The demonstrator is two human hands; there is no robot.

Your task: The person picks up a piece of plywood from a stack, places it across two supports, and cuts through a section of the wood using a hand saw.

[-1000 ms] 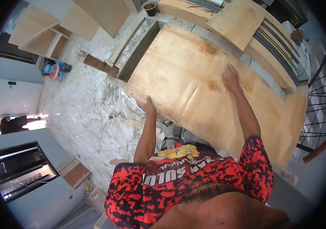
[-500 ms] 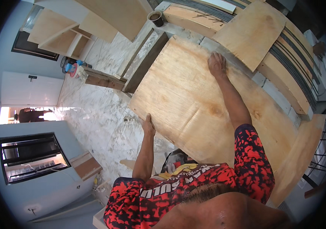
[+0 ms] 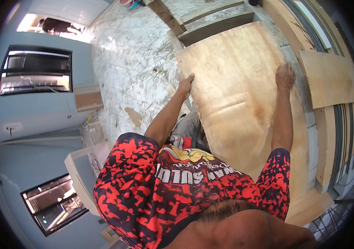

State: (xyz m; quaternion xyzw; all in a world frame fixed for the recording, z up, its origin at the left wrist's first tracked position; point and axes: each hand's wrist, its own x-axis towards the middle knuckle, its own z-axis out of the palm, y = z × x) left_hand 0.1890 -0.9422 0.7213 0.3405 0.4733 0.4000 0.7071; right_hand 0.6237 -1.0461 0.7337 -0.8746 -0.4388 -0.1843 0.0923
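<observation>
A large plywood sheet lies in front of me over a wooden frame, whose far end sticks out past the sheet. My left hand is closed on the sheet's left edge, with its thumb on top and its fingers passing out of sight beneath. At the right edge, my right hand rests with bent fingers curled against the wood. Both arms reach forward, well apart. The near end of the sheet runs under my right sleeve and is partly hidden.
To the right, a smaller plywood piece lies across long timber boards and dark metal lengths. The stained pale floor stretches to the left. Two windows are in the blue wall, and a person is beyond the doorway.
My view has turned and shifted, so the sheet now points more straight ahead. Both hands stay at about the same spots on its edges. A second window has come into view.
</observation>
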